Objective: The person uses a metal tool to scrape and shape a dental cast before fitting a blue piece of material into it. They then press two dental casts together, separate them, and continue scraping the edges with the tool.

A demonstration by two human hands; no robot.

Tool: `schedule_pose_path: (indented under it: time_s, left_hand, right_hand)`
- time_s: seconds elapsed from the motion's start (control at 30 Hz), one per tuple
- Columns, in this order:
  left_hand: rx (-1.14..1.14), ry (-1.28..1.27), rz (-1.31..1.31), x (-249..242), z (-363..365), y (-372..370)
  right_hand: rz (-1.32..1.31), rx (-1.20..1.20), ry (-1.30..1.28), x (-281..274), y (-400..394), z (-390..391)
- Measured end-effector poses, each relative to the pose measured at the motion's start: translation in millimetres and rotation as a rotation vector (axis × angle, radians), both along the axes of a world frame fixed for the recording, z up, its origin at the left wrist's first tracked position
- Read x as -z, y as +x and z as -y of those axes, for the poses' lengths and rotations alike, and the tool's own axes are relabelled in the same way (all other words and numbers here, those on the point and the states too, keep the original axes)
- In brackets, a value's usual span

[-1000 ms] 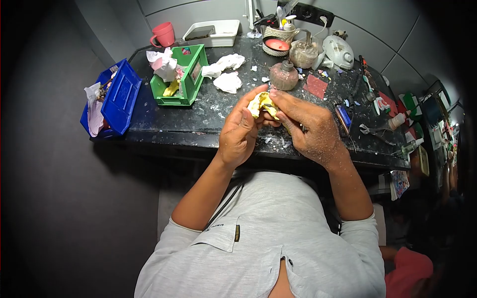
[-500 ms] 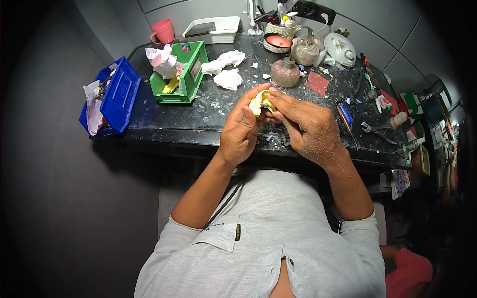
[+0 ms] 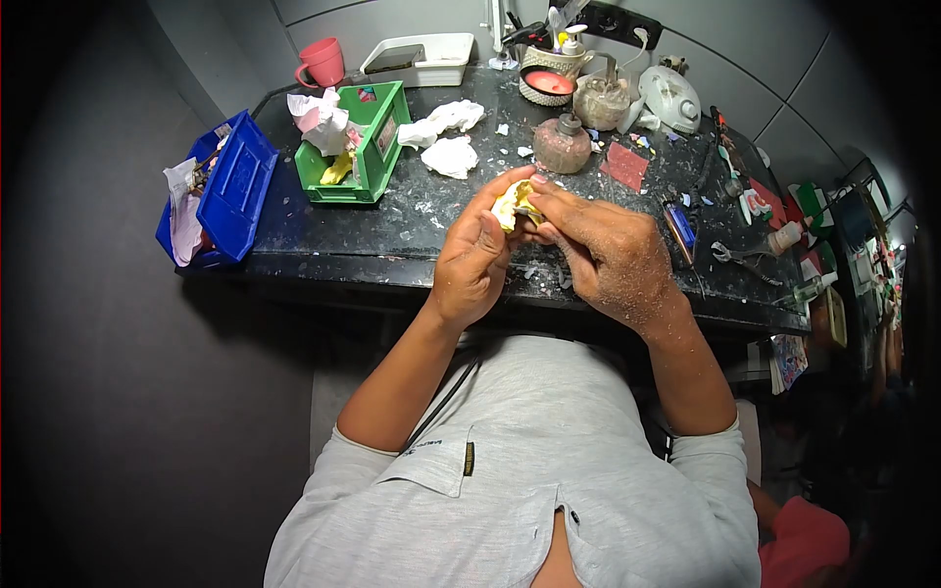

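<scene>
A small, irregular pale yellow plaster-like piece (image 3: 510, 204) is held up between both hands, just over the bench's front part. My left hand (image 3: 473, 257) is closed round its left side, thumb in front and fingers behind. From the right, my right hand (image 3: 613, 245) presses its fingertips on the same piece, near a dark grey spot in the middle. Pale dust covers the back of this hand. Fingers hide much of the piece, and I cannot make out any small tool in the right fingers.
The black bench (image 3: 392, 230) carries a green bin (image 3: 377, 162), a tilted blue bin (image 3: 240, 191), crumpled white tissue (image 3: 451, 157), a glass jar with a metal cap (image 3: 562, 147), a pink sheet (image 3: 624, 167) and pliers (image 3: 745, 260). A person in red is at lower right.
Both hands keep almost the same place and grip on the yellow piece. The person in red at lower right has shifted slightly.
</scene>
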State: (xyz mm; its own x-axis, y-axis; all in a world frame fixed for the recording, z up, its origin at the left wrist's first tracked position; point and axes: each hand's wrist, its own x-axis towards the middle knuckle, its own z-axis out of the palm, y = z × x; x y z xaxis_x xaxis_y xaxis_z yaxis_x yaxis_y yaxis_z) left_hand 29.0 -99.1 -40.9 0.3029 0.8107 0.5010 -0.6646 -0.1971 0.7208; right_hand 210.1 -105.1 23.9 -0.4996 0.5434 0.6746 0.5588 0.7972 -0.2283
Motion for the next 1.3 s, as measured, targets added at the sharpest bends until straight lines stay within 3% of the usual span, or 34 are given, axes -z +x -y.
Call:
schedule_pose_path:
  time_s: [1.3]
  left_hand:
    - [0.004, -0.026, 0.007, 2.7, 0.3, -0.8]
  right_hand:
    - [-0.029, 0.003, -0.026, 2.1, -0.4, 0.2]
